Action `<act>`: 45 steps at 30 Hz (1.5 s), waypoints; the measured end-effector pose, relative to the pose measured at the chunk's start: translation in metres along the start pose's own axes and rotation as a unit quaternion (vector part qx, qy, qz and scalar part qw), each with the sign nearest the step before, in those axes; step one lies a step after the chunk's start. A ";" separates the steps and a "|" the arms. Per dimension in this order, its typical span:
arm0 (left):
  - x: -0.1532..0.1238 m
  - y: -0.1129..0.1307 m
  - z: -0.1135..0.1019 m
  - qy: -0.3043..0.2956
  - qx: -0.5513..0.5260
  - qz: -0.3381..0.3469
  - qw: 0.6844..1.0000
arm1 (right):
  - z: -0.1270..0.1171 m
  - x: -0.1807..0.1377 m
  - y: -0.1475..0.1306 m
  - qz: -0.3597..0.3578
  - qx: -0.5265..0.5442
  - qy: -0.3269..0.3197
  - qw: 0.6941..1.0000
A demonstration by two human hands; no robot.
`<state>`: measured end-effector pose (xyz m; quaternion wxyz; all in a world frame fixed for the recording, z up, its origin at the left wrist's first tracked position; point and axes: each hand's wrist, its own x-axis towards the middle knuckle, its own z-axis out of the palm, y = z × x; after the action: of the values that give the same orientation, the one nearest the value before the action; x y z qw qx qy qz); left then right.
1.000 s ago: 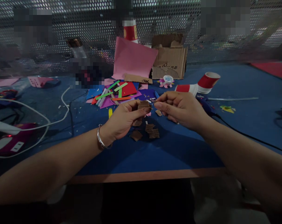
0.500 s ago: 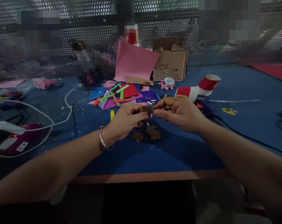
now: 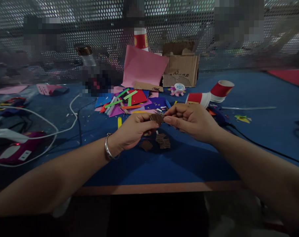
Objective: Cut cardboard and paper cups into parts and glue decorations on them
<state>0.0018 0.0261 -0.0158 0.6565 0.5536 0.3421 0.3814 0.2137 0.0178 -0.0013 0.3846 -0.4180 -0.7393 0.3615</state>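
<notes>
My left hand (image 3: 133, 130) and my right hand (image 3: 191, 121) meet above the blue table (image 3: 179, 161). Both pinch a small brown cardboard piece (image 3: 156, 118) between thumb and fingers. My left wrist wears a silver bangle. Just below the hands, several small brown corrugated cardboard scraps (image 3: 161, 142) lie on the table. Whether my right hand also holds a thin tool is too dark to make out.
A pile of coloured paper strips and sheets (image 3: 129, 100) lies behind the hands, with a pink sheet (image 3: 143, 67) and a cardboard box (image 3: 182, 67). Two red paper cups (image 3: 210, 93) lie tipped at the right. Cables (image 3: 65, 126) cross the left; a black cord (image 3: 258, 143) runs right.
Both hands have stayed together on the cardboard piece, shifting slightly; my right fingers have closed in on its right edge. The view has tilted a little.
</notes>
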 end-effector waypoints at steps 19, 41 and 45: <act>0.002 0.000 -0.001 0.034 -0.010 0.063 0.997 | -0.001 0.000 0.000 0.017 -0.002 0.018 1.000; -0.003 0.008 0.000 -0.079 0.098 -0.084 0.988 | 0.019 0.000 0.001 0.038 0.136 0.002 0.990; -0.005 0.006 0.003 -0.059 0.113 -0.077 0.989 | 0.022 0.000 0.003 0.039 0.152 0.013 0.988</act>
<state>0.0016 0.0213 -0.0095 0.6362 0.6180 0.3848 0.2554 0.1953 0.0146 -0.0138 0.4383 -0.3881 -0.6541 0.4790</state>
